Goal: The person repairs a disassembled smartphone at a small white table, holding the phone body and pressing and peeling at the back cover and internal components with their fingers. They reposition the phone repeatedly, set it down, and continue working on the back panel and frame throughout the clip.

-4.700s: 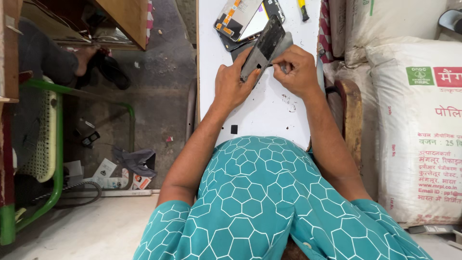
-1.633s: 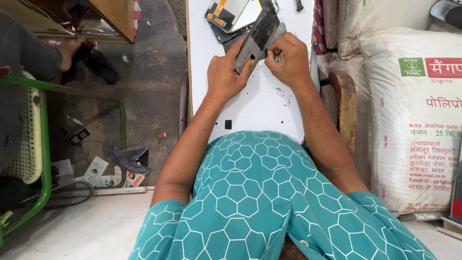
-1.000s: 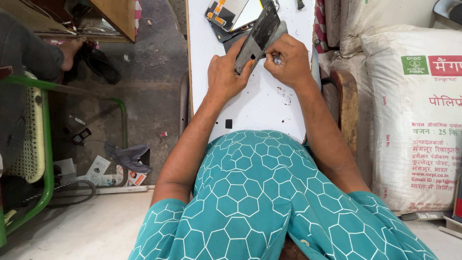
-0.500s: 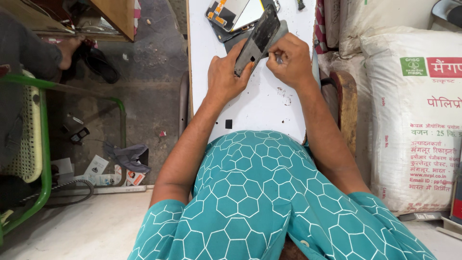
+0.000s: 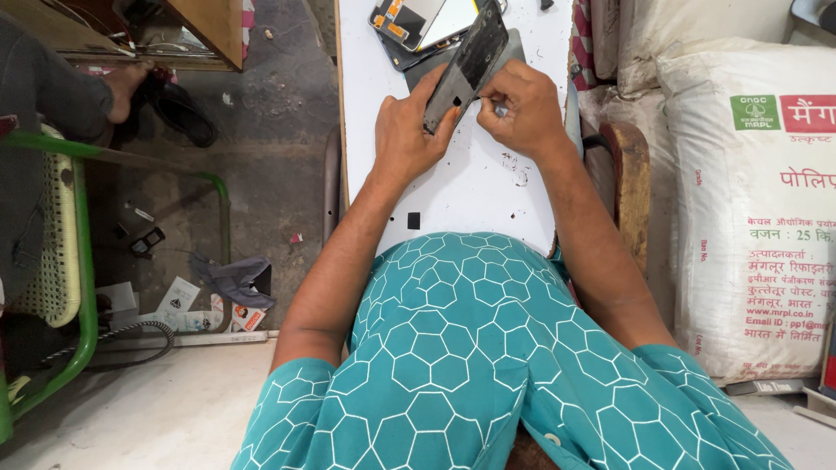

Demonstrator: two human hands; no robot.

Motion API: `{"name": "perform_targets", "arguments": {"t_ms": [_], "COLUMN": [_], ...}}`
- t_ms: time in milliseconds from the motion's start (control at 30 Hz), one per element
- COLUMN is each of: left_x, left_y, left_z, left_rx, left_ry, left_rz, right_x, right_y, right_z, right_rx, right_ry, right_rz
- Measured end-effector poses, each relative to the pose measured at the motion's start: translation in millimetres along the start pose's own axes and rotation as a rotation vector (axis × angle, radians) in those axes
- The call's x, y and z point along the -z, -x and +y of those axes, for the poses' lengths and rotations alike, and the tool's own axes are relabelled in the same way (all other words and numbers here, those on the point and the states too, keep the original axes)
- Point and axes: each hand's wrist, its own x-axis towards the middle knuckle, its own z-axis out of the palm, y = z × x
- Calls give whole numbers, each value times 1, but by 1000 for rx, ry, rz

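We are looking down on our 2 hands at work over a narrow white tabletop (image 5: 470, 191). Our left hand (image 5: 405, 130) is closed around the lower end of a dark phone body (image 5: 466, 65), thumb and fingers wrapped on it, holding it tilted up off the tabletop with its far end pointing away from us. Our right hand (image 5: 514, 109) is pinched nearly closed at the phone body's right edge; thumb and forefinger meet there, but whether they hold a small tool, a screw or only the edge itself is too small for us to tell.

We judge the step in hand to be fine work along that edge: picking, prying or loosening something on the phone body while the left hand steadies it. A next move would call for a firm, unmoving left grip and small, careful force from the right fingertips, since the part looks thin and could slip or flex.

Just beyond the hands lie other opened phone parts (image 5: 414, 22), one showing orange and white patches, over a grey mat (image 5: 514, 43). A small black square piece (image 5: 414, 220) lies on the tabletop near our body, with tiny dark specks scattered about. A large white sack (image 5: 749, 200) stands to the right, and a green chair frame (image 5: 83, 252) to the left.
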Motion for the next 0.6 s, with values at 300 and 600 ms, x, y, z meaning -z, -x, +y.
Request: {"name": "perform_targets", "arguments": {"t_ms": [300,600], "left_x": [-5,-7], "left_y": [0,0], "left_z": [-3,-4], "left_rx": [-5,-56], "left_ry": [-25,-30], "left_rz": [-16,14], "right_x": [-4,-2], "right_y": [7,10], "right_z": [-1,-8], "right_rx": [81,114], "right_ry": [141,201], "right_rz": [22,6]}}
